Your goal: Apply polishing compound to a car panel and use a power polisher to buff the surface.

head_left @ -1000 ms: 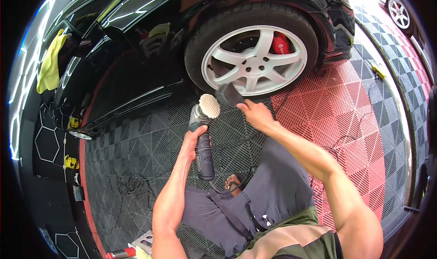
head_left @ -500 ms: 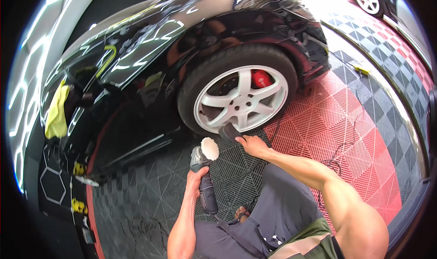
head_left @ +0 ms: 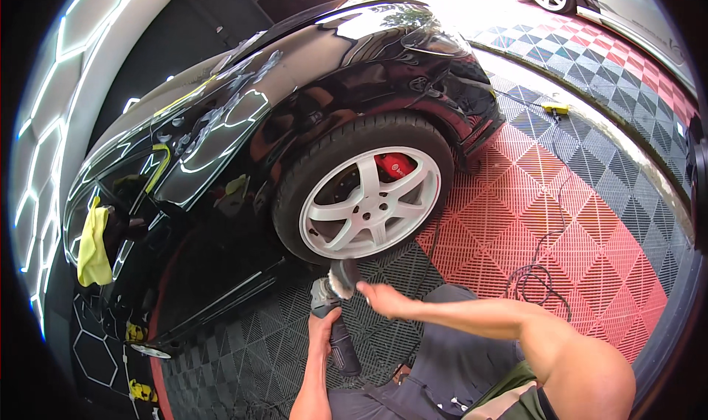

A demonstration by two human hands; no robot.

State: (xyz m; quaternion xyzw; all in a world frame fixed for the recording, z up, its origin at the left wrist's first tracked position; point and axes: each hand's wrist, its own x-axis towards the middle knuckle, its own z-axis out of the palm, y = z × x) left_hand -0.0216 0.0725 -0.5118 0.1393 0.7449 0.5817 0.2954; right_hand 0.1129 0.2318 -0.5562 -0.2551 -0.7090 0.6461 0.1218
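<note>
My left hand (head_left: 322, 325) is wrapped round a handheld polisher (head_left: 344, 350), grey at the head and black along the body, held upright. Its white fluffy pad (head_left: 337, 287) faces right. My right hand (head_left: 385, 300) grips a dark oblong brush-like tool (head_left: 348, 271) against the pad's face; its underside is hidden. Just beyond both tools stands a car wheel with white spokes (head_left: 335, 212), a black tyre (head_left: 289, 217) and a red brake caliper (head_left: 394, 165) behind the spokes.
A glossy black car body (head_left: 221, 221) rises ahead and left, with a yellow cloth (head_left: 94, 250) hanging on it. Black cable (head_left: 537, 276) lies coiled on the red floor tiles (head_left: 509, 221) to the right. A yellow object (head_left: 554, 108) lies farther off; another car (head_left: 641, 22) is top right.
My right hand has brought the dark tool down and left from near the wheel onto the polisher's pad. The view has shifted, so the car and wheel sit lower.
</note>
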